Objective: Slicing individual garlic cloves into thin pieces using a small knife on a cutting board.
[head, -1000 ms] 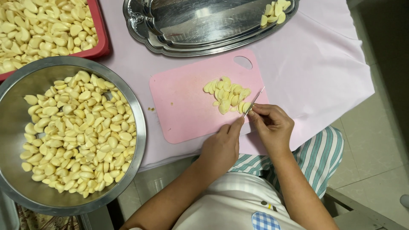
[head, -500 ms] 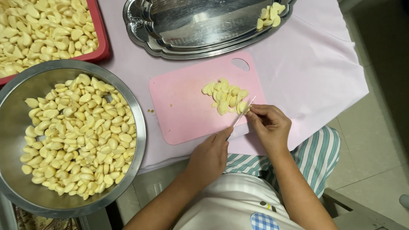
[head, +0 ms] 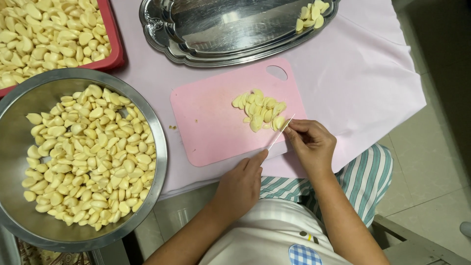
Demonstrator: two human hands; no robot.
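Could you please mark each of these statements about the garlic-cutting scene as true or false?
1. The right hand holds a thin knife at the small pile of garlic pieces on the pink cutting board. True.
2. The round steel bowl stands empty. False: it holds a large heap of peeled garlic cloves.
3. The left hand grips the knife's handle. False: it rests at the board's near edge, its fingertips close to the blade's tip.
4. A few garlic pieces lie in the oval steel tray. True.
5. The red tray contains sliced carrots. False: it holds peeled garlic cloves.
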